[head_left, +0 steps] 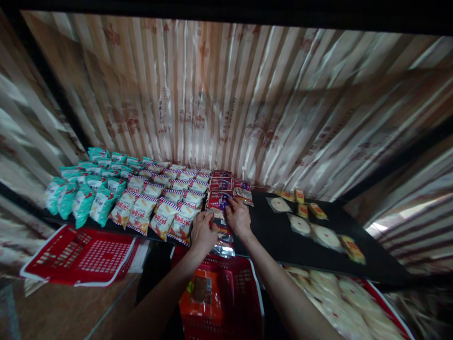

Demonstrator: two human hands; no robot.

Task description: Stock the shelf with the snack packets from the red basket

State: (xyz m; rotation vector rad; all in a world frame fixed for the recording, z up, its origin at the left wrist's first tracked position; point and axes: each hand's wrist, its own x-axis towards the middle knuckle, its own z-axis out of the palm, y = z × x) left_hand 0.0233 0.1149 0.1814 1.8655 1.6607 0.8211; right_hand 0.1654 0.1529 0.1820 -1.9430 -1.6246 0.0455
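Observation:
A column of dark red snack packets (218,200) lies on the black shelf, overlapping from back to front. My left hand (204,232) is at the left edge of a packet in this column, its fingers curled and closed at that edge. From the right, my right hand (238,217) pinches the same packet near its purple printed part. A silvery lower end of another packet (225,249) sticks out below my hands at the shelf's front edge. Beside my left hand stand rows of white and orange snack bags (182,221).
Teal bags (83,204) fill the shelf's left end. Round flat white packs (326,236) and small yellow packs (352,249) lie on the right. Red baskets (247,302) sit below, one holding an orange packet (201,293). Pleated sheeting (219,94) hangs behind.

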